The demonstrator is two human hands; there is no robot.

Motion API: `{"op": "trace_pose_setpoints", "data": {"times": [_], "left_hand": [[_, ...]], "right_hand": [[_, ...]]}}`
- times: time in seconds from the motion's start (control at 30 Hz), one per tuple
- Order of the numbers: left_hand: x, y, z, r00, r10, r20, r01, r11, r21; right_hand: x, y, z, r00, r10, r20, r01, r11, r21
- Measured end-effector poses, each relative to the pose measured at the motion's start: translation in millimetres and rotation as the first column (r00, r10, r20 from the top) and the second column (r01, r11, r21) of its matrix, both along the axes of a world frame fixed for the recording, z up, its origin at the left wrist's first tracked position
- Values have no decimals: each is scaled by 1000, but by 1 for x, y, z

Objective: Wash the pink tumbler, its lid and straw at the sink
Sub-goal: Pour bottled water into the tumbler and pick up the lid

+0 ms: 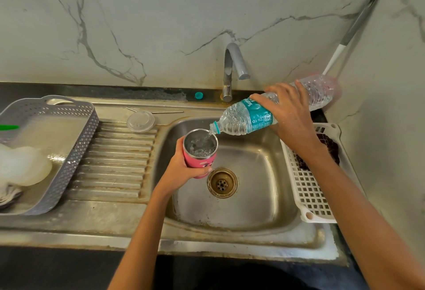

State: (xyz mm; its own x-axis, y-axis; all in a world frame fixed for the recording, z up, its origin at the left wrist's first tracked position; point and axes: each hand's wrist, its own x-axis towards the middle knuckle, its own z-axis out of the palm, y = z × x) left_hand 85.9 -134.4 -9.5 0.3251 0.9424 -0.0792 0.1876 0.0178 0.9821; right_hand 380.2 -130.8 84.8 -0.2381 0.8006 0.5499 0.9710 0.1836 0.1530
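Observation:
My left hand (pixel 181 170) grips the pink tumbler (pixel 200 161) upright over the steel sink (pixel 271 186). Its steel inside holds bubbling water. My right hand (pixel 287 115) holds a clear plastic water bottle (pixel 248 118) with a teal label, tilted down to the left. Water pours from the bottle's mouth into the tumbler. The clear lid (pixel 140 121) lies flat on the draining board behind the ridges. A thin metal straw (pixel 161 112) lies just behind the lid.
A tap (pixel 232 69) stands behind the sink, with a teal bottle cap (pixel 199 95) beside it. A grey perforated basket (pixel 53 151) sits at left with white items in it. A white rack (pixel 308 188) rests at the sink's right edge. A brush handle (pixel 349 36) leans in the corner.

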Motion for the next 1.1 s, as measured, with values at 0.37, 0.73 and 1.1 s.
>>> {"op": "trace_pose_setpoints", "data": {"times": [0.37, 0.73, 1.1], "left_hand": [[-2, -1, 1, 1000, 0, -14, 0, 1000, -1], [-4, -4, 6, 1000, 9, -9, -9, 1000, 6], [-10, -9, 15, 998, 48, 31, -48, 999, 5]], "right_hand": [[-1, 0, -1, 1000, 1, -8, -1, 1000, -13], [-6, -5, -5, 996, -6, -89, 1, 998, -62], [-29, -7, -25, 978, -34, -207, -3, 985, -175]]}}
